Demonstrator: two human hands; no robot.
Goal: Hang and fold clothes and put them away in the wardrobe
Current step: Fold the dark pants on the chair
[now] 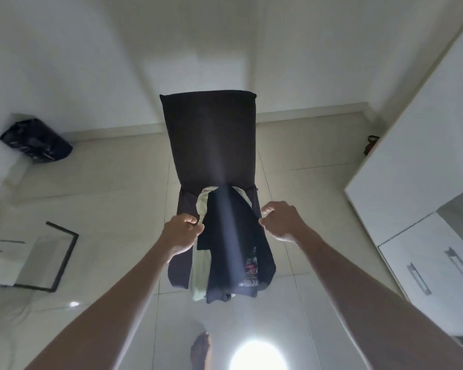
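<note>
A dark chair (pixel 209 137) stands on the tiled floor in front of me, its seat piled with clothes. On top lies a navy garment (pixel 233 241), with a pale green garment (pixel 201 265) under its left side and a pink patterned piece (pixel 250 265) showing at its right. My left hand (pixel 182 233) pinches the left edge of the pile where the navy and green cloth meet. My right hand (pixel 281 220) has curled fingers and thumb on the navy garment's right edge.
White wardrobe doors (pixel 422 161) with metal handles (pixel 460 265) fill the right side. A black bag (pixel 35 141) sits at the left on a white surface. A glass table with a black frame (pixel 62 252) stands lower left. A small red object (pixel 370 145) lies by the wall.
</note>
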